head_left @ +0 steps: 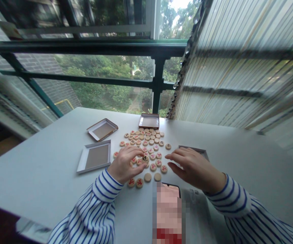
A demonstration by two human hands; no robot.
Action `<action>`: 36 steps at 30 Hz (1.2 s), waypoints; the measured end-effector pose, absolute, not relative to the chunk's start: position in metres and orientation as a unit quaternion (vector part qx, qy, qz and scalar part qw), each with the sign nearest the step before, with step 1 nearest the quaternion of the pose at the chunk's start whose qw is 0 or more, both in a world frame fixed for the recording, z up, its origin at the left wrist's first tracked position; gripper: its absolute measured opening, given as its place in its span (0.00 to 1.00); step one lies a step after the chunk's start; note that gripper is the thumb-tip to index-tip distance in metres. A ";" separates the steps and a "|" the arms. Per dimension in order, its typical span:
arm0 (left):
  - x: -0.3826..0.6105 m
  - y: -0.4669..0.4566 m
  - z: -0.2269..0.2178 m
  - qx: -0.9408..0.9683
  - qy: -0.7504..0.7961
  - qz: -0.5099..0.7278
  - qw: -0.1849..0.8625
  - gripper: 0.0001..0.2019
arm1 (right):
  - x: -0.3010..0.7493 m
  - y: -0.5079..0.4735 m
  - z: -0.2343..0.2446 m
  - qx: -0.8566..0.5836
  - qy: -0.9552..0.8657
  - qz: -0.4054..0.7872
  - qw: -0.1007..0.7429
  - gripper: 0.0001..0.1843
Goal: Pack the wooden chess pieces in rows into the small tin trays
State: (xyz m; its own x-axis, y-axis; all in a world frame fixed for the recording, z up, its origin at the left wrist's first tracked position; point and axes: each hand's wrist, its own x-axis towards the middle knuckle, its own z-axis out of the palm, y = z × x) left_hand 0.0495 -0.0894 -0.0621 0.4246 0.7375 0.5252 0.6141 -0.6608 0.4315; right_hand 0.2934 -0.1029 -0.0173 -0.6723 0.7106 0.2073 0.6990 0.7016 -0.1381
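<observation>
Between the thumb and fingers of my left hand is a round wooden Chinese chess piece with a black character, held over the other pieces. My right hand hovers at the right of the spread, fingers apart and nothing in them. Many pieces with red or black characters lie loosely in the middle of the table, some of them blank side up. Nearest me, two red-marked pieces and two blank-faced pieces form a short row. My left hand hides some pieces beneath it.
On the white table, two shallow box parts lie at left, and another open box is at the far edge. A grey-rimmed tray is partly behind my right hand. A phone lies in front, its screen blurred out.
</observation>
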 end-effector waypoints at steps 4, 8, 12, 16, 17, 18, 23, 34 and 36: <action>0.056 -0.088 -0.063 0.835 0.399 0.371 0.078 0.10 | 0.306 -0.101 -0.008 -0.406 -0.903 0.013 0.139 0.12; 0.065 -0.086 -0.059 0.840 0.381 0.381 0.068 0.10 | 0.318 -0.099 0.000 -0.425 -0.891 0.012 0.158 0.13; 0.075 -0.084 -0.050 0.847 0.375 0.372 0.057 0.11 | 0.329 -0.097 0.007 -0.434 -0.885 -0.001 0.170 0.13; 0.087 -0.082 -0.042 0.855 0.365 0.366 0.050 0.11 | 0.338 -0.097 0.013 -0.439 -0.880 -0.014 0.183 0.13; 0.091 -0.081 -0.039 0.857 0.363 0.364 0.050 0.11 | 0.340 -0.097 0.014 -0.441 -0.878 -0.015 0.183 0.13; 0.095 -0.079 -0.037 0.859 0.361 0.360 0.050 0.11 | 0.342 -0.098 0.015 -0.444 -0.877 -0.014 0.183 0.13; 0.118 -0.072 -0.024 0.871 0.340 0.353 0.041 0.09 | 0.351 -0.097 0.018 -0.451 -0.873 -0.011 0.188 0.12; 0.163 -0.053 -0.011 0.864 0.347 0.358 0.067 0.10 | 0.363 -0.087 0.013 -0.488 -0.835 0.072 0.242 0.11; 0.171 -0.050 -0.012 0.863 0.340 0.365 0.074 0.09 | 0.365 -0.086 0.012 -0.488 -0.828 0.091 0.260 0.12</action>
State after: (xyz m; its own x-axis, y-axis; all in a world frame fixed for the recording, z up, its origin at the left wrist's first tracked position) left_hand 0.1706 -0.0503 -0.0122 0.5019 0.6415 0.5801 0.5330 -0.7576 0.3767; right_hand 0.3648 -0.0856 0.0116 -0.3886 0.8552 0.3430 0.7607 0.5078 -0.4043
